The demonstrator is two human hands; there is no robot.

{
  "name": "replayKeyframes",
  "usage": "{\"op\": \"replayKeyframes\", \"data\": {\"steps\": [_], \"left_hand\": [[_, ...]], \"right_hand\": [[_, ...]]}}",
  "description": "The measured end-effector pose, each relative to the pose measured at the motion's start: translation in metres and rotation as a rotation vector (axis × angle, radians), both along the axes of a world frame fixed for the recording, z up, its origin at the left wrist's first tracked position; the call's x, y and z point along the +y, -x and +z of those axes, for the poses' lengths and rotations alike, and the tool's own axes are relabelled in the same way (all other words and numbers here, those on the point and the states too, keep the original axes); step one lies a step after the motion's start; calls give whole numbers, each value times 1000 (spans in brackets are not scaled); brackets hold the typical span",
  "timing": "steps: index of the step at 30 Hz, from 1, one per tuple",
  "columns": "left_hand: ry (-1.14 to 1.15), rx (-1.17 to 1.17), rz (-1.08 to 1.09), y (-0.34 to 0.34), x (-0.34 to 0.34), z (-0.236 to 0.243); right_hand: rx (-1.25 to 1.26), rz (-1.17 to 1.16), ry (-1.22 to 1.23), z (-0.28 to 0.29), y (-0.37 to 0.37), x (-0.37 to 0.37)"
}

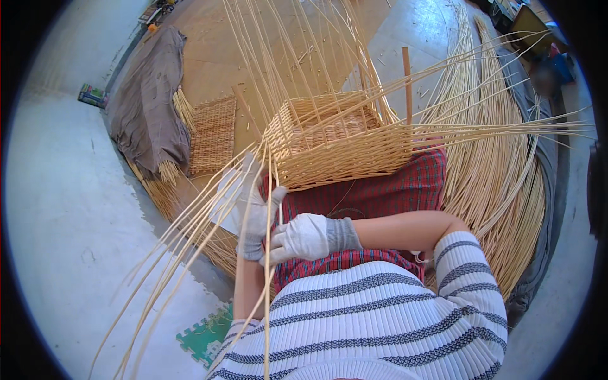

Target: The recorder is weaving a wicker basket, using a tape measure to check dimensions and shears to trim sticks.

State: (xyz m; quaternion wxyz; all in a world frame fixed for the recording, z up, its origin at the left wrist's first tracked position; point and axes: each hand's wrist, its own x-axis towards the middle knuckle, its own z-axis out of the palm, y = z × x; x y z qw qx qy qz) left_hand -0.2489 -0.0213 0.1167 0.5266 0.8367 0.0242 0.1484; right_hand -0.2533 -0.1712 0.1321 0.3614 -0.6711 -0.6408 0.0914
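A pale wicker basket (345,155) with a rectangular rim tilts in front of me over the red plaid cloth on my lap. Long loose rods fan out from its rim and corners. My left hand (252,206), in a grey-white glove, is just below the basket's near-left corner. Its fingers stretch upward beside the rods there, with the thumb spread apart; the fingertips are partly hidden and blurred. My right hand (301,239), also gloved, crosses in front of the left wrist. Its fingers are closed on wicker rods (268,278) that hang down from that corner.
A large heap of loose rods (494,171) lies at right. To the left are a grey cloth (151,101) over more rods and a woven brown mat (212,134). A wooden stick (406,85) stands upright behind the basket. A green foam mat (208,335) lies at lower left.
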Motion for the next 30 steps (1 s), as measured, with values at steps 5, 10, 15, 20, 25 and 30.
{"op": "replayKeyframes", "data": {"steps": [5, 10, 15, 20, 25, 30], "left_hand": [[700, -210, -245, -27, 14, 8], [263, -198, -29, 1, 8, -30], [-59, 29, 20, 17, -20, -83], [-443, 529, -45, -24, -30, -83], [-160, 746, -42, -63, -35, -67], [372, 594, -43, -84, -33, -80]], "right_hand": [[-15, -349, -319, 29, -56, -18], [867, -936, -1111, -34, -120, -88], [1162, -1264, -947, -142, -109, -134], [1323, -1195, -769, -147, -112, -163], [1283, -1242, -650, -134, -112, -171], [1125, -1316, -607, -144, -114, -164]]}}
